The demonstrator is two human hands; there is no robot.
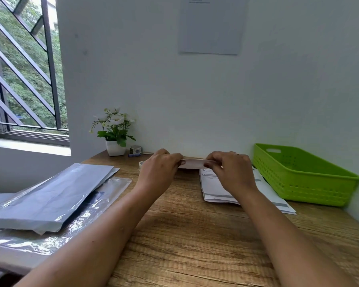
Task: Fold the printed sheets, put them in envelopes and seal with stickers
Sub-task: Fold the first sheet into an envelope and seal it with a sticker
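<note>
Both hands' grip closed on a folded sheet (pixel 192 163), left hand (pixel 161 167) & right hand (pixel 231 169) pinching its ends above the tabletop (pixel 184 224); printed sheets (pixel 212 183) below, green basket (pixel 298 175) at right, envelopes (pixel 50 193) at left

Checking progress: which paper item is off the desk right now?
The small folded sheet, pinched between left hand and right hand; the printed sheets lie flat.
</note>
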